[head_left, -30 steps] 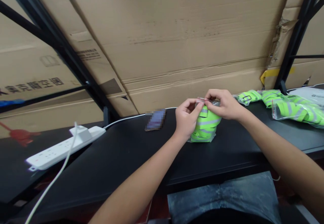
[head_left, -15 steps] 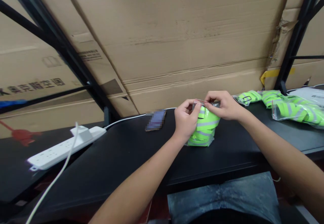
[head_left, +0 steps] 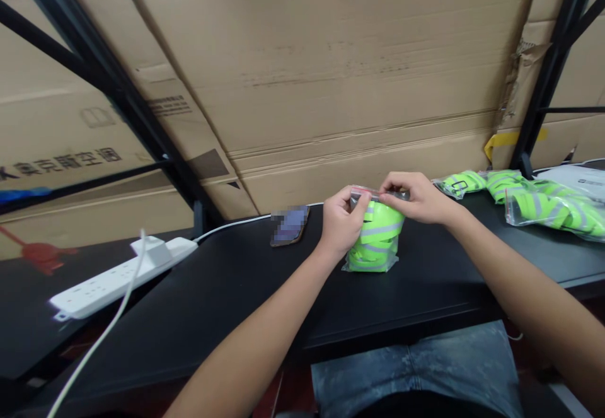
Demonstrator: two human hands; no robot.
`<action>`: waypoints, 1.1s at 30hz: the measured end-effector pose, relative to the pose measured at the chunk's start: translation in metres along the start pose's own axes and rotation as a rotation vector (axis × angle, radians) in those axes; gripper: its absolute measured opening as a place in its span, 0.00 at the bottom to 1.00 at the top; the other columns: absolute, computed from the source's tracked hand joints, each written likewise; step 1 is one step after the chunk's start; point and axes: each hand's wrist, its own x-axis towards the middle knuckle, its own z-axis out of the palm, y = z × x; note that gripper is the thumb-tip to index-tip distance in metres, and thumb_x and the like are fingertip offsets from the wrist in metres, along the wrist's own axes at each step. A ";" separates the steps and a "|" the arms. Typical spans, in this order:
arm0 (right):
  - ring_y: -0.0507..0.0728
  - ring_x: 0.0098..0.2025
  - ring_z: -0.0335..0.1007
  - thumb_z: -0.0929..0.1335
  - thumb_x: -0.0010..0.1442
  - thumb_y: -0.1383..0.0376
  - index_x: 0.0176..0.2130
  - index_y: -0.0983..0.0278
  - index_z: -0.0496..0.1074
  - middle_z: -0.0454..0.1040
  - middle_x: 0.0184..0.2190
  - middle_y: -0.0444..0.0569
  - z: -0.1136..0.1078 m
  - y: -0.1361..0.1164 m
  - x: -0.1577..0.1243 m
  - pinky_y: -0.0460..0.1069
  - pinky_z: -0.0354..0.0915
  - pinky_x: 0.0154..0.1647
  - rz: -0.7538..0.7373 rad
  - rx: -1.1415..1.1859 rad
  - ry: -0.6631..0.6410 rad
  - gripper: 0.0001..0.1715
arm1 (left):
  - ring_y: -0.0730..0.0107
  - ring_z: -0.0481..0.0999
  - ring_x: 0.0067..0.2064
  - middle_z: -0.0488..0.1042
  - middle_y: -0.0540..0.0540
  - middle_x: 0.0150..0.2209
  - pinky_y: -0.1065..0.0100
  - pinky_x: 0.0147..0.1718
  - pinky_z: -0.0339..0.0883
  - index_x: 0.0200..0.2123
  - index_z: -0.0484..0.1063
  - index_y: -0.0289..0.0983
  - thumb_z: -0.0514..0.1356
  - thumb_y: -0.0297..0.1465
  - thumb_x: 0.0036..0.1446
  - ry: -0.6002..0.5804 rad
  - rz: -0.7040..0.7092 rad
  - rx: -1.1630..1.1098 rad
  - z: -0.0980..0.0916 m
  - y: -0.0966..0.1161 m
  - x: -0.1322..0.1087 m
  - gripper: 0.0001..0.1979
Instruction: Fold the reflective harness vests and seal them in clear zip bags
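Note:
A clear zip bag (head_left: 375,241) stuffed with neon-green reflective straps stands upright on the black table (head_left: 227,304). My left hand (head_left: 341,222) pinches the left end of the bag's red-edged top strip. My right hand (head_left: 416,197) pinches the same strip further right, thumb and fingers pressed together. Both hands are closed on the bag's top edge.
More bagged green straps (head_left: 548,207) lie at the right of the table. A phone (head_left: 289,226) lies behind the bag. A white power strip (head_left: 118,276) with a plugged charger and cable sits left. Cardboard boxes (head_left: 331,77) and black rack posts stand behind.
The bag has shifted slightly left and stands straighter. Both hands stay pinched on its top strip, which now looks flatter and more stretched between them.

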 end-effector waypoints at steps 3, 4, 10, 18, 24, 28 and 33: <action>0.52 0.30 0.66 0.66 0.63 0.63 0.33 0.65 0.71 0.73 0.28 0.46 0.001 0.001 0.000 0.48 0.61 0.34 -0.018 -0.010 0.002 0.08 | 0.68 0.75 0.33 0.78 0.46 0.31 0.69 0.32 0.67 0.33 0.77 0.35 0.64 0.40 0.57 0.009 -0.006 -0.005 0.000 0.000 0.001 0.13; 0.52 0.31 0.66 0.66 0.63 0.64 0.33 0.64 0.71 0.73 0.28 0.46 0.002 0.000 0.001 0.48 0.61 0.34 -0.032 -0.018 0.011 0.08 | 0.68 0.75 0.32 0.78 0.46 0.31 0.69 0.32 0.67 0.32 0.77 0.35 0.65 0.40 0.56 0.004 -0.014 -0.011 -0.001 0.001 0.002 0.13; 0.53 0.33 0.66 0.65 0.64 0.64 0.34 0.64 0.70 0.72 0.30 0.47 0.008 -0.003 -0.001 0.48 0.62 0.36 -0.080 -0.019 0.054 0.07 | 0.62 0.79 0.37 0.81 0.43 0.33 0.64 0.37 0.71 0.31 0.80 0.35 0.70 0.37 0.49 -0.060 -0.009 0.032 -0.005 0.007 0.003 0.11; 0.52 0.31 0.67 0.67 0.62 0.62 0.34 0.66 0.73 0.75 0.29 0.47 0.002 0.003 -0.002 0.48 0.62 0.34 0.041 0.020 -0.003 0.10 | 0.64 0.77 0.34 0.80 0.45 0.32 0.66 0.35 0.70 0.30 0.79 0.36 0.70 0.37 0.47 0.007 -0.101 -0.042 -0.005 0.002 0.003 0.10; 0.51 0.31 0.66 0.66 0.62 0.62 0.33 0.65 0.71 0.73 0.29 0.47 0.010 -0.003 -0.001 0.47 0.61 0.34 0.015 0.070 0.047 0.09 | 0.69 0.73 0.30 0.78 0.47 0.29 0.69 0.31 0.66 0.30 0.78 0.36 0.70 0.38 0.49 -0.037 -0.047 -0.009 -0.010 0.005 0.003 0.12; 0.52 0.31 0.66 0.67 0.62 0.60 0.33 0.66 0.73 0.74 0.29 0.47 0.007 0.000 -0.002 0.48 0.61 0.34 0.048 0.124 0.024 0.12 | 0.69 0.73 0.30 0.77 0.47 0.28 0.69 0.30 0.65 0.31 0.77 0.36 0.68 0.39 0.51 -0.044 -0.021 0.019 -0.012 0.005 0.004 0.11; 0.51 0.30 0.65 0.68 0.61 0.58 0.35 0.66 0.74 0.74 0.28 0.46 0.002 0.010 -0.002 0.47 0.60 0.32 0.136 0.164 0.004 0.13 | 0.68 0.74 0.31 0.78 0.46 0.30 0.69 0.31 0.66 0.31 0.78 0.36 0.69 0.39 0.51 0.014 -0.035 0.026 -0.012 0.000 0.005 0.12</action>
